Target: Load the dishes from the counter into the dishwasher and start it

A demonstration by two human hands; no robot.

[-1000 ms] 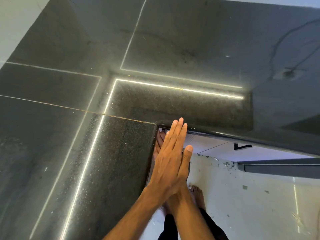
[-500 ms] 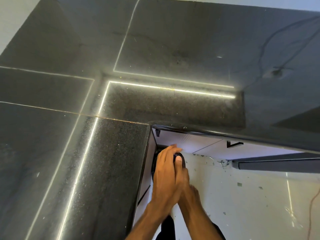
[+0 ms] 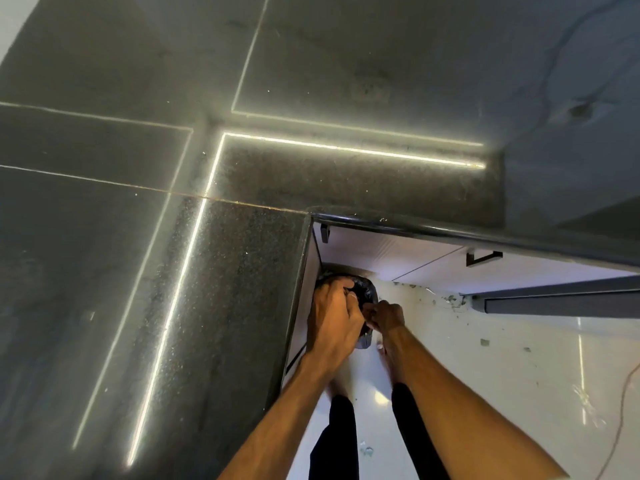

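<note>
Dishes: none in view, so I can't say where they sit. No rack or dishwasher front I can identify either. Grey panel (image 3: 554, 299) sticking out low on the right could be an open door or a drawer, can't tell which.

What's actually in hand is a black bag (image 3: 362, 288). It's low down near the floor (image 3: 485, 375), tucked into the inner corner where the two cabinet runs meet, under the worktop (image 3: 242, 306) lip. Looks like a bin liner; the bin, if there is one, is hidden.

Left hand (image 3: 334, 318): grip clamped over the bag's top, fingers curled round the far side. Probably there to keep the mouth bunched or steady.

Right hand (image 3: 388, 315): fingers curled together at the bag's near edge, close against the left hand. Looks like a pinch on the film.

Two hands make sense because thin film collapses under one. Reads as tying off or opening the mouth, not sure which.

Judgement: this is a side job (trash or scraps). Loading isn't begun as far as this view shows.

Further out:
- White cabinet fronts (image 3: 381, 258) with a black handle (image 3: 483, 258) behind the bag.
- Specks of debris on the floor, and an orange cable (image 3: 620, 410) at far right.
- Worktop is dark speckled stone, L-shaped, with a bright light strip reflected along it.
</note>
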